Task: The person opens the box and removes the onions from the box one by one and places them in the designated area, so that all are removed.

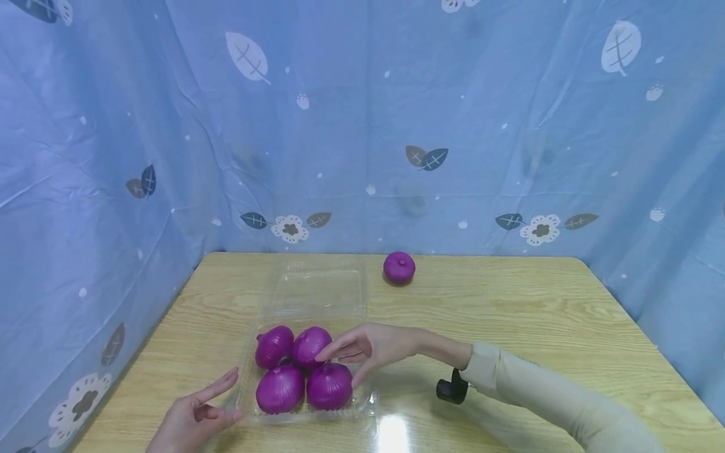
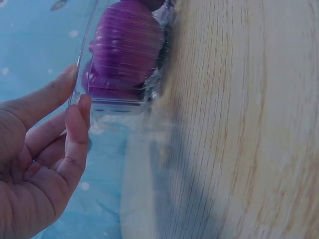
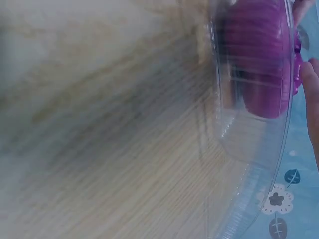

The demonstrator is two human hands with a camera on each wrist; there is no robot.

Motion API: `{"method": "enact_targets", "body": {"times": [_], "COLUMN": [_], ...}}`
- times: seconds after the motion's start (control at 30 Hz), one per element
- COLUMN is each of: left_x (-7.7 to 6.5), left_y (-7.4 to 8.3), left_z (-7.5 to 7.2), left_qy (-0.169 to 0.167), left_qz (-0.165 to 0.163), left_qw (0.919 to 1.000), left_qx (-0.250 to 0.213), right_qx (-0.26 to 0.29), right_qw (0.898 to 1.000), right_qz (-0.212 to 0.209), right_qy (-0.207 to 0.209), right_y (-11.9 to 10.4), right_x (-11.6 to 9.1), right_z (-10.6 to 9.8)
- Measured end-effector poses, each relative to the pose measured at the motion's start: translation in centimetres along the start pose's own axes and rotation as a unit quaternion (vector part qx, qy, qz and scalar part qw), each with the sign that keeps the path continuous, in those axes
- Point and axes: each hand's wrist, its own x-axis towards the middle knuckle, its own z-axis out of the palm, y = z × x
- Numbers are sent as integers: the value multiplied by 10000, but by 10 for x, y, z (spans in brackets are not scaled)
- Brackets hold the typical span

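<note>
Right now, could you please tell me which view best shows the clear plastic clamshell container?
The head view: it shows the clear plastic clamshell container nearly whole, lid open, with four round purple onions inside. The left wrist view shows only one end, the right wrist view one cut-off side.

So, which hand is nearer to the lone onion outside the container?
The right hand: it is at the container's front-right onion, in front of the lone onion. The left hand is farther away, by the container's left edge.
</note>
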Motion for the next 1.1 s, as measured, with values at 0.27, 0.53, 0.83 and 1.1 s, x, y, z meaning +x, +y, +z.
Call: {"method": "enact_targets", "body": {"times": [0.27,0.53,0.83,1.1], "left_x": [0,2,1,1], "left_y": [-1,-4,-3,-2], "left_z": [0,-2,1,-1], "left_qy": [-24,-121,-77,-190], "left_qz": [-82,81,-20,-28], "left_qw": [10000,9999,10000,9996], "left_qx": [2,-91,-17,-225], "right_qx": [114,-217,-336,-850], "right_qw": [9983,9937,9794,9667], "right_qz": [401,737,1064,1034], "right_qy": [-398,-819,-1683,-2182], "right_y": [7,7,5,9], "right_x": [13,29,44,50], "right_z": [-13,-24,-25,-22]}}
